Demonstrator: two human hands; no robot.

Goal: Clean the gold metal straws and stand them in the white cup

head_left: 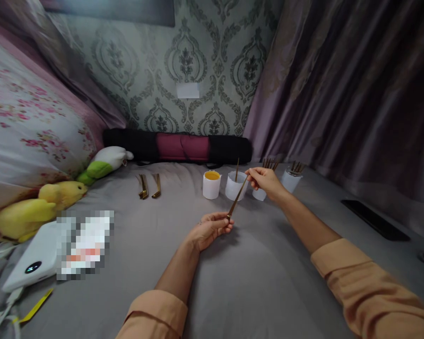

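Note:
A slender brown tapered stick [236, 200] with a gold-looking band slants up between my hands. My left hand [212, 230] grips its thicker lower end with thumb and fingers. At the thin upper end, my right hand [266, 182] is closed in a pinch on the tip. Just behind the stick stands a white cup [235, 190] with one thin stick upright in it. Left of that is another white cup [211, 188] with something yellow inside. Partly hidden by my right hand is a white holder [259, 194] with several brown sticks; a similar holder [291, 181] stands farther right.
Two small bundles of brown-gold slim pieces [143, 187] [156, 186] lie left on the grey sheet [176, 207]. Plush toys [24, 216], a white power bank [38, 254] and cable are at left. A black flat object [374, 219] lies right. A black-maroon roll [183, 147] lines the wall.

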